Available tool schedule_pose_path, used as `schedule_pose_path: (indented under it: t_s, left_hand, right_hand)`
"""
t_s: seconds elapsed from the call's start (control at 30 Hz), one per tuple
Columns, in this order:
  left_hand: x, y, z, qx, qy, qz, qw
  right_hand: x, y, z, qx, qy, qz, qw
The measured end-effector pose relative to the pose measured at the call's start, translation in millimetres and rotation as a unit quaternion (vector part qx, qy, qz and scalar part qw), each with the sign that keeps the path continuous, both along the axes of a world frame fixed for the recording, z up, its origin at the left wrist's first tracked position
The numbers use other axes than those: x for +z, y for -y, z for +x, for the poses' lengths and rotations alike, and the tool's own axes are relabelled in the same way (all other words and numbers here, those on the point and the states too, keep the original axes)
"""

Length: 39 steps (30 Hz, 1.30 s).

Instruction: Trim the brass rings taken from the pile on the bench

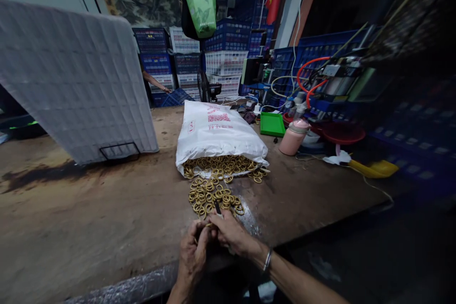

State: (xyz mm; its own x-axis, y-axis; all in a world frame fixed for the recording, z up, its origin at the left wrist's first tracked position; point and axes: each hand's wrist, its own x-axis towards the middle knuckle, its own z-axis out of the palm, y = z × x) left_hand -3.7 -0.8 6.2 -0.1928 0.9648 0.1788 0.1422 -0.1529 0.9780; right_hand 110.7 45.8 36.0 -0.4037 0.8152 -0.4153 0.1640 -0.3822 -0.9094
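Close to the table's front edge, my left hand (192,249) is closed, pinching a brass-coloured ring (209,224) that is largely covered by fingers. My right hand (231,233) meets it from the right, fingers wrapped round a small tool with a dark flat tip (217,206); its exact kind is hidden in the grip. Just beyond both hands lies a loose pile of similar rings (208,195). Behind the pile, a white woven sack (223,135) lies on its side, its mouth facing me with many more rings inside.
A large whitish ribbed panel (78,80) stands upright on the wooden table (117,218) at left. A green tray (271,124), a pink bottle (293,137) and a yellow scoop (377,169) are at right. Stacked crates (228,62) line the back; another person's arm (156,81) shows beyond the panel.
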Motion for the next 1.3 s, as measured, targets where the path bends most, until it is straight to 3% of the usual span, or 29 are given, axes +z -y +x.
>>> schedule_pose_path:
  t_s: [0.2,0.33,0.43,0.63,0.8,0.93,1.07,1.17,1.3]
  left_hand:
    - [14.3,5,2,0.02,0.098,-0.081,0.992]
    - [12.5,7,1,-0.004,0.185,-0.194,0.963]
    - [7.1,9,-1,-0.02,0.229,-0.235,0.944]
    - [7.1,13,-2,-0.05,0.261,-0.231,0.936]
    - [14.2,15,-2,-0.067,0.32,-0.222,0.919]
    - [14.0,14,-2,-0.053,0.334,-0.218,0.915]
    - [10.9,13,-2,-0.032,0.319,-0.221,0.921]
    - [9.0,14,-2,-0.031,0.303,-0.218,0.927]
    - [9.3,14,0,-0.018,0.288,-0.214,0.933]
  right_hand:
    - [1.5,-1,1,0.013,0.061,0.165,0.984]
    - [0.2,-1,0,0.016,0.076,0.171,0.982]
    - [-1.6,-1,-1,0.03,0.077,0.152,0.985]
    - [-7.5,0,-1,0.049,0.051,0.159,0.985]
    - [0.6,0,-1,0.047,0.076,0.178,0.98]
    - [8.9,3,2,0.05,0.181,0.288,0.939]
    - [3.9,8,4,0.117,0.275,0.384,0.874]
    - [-0.4,11,5,0.146,0.331,0.405,0.84]
    - [2.1,11,5,0.175,0.346,0.404,0.828]
